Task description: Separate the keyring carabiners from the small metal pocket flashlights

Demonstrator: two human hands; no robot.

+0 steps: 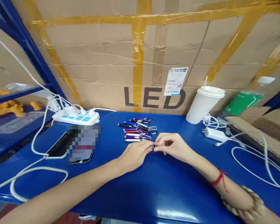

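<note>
My left hand (134,153) and my right hand (171,145) meet over the blue table (140,186), fingertips pinched together on a small dark keychain flashlight (152,146). Both hands are closed on it, one at each end. Just behind them lies a pile of several small keychain flashlights (137,130) in purple, red, blue, black and silver, with clips. A red string circles my right wrist (218,179).
A white power strip (76,117) with plugged chargers sits back left, its white cables trailing along the left edge. A phone (58,147) lies near it. A white lidded cup (204,104) and a charger (215,133) with cable stand right. Cardboard boxes wall the back.
</note>
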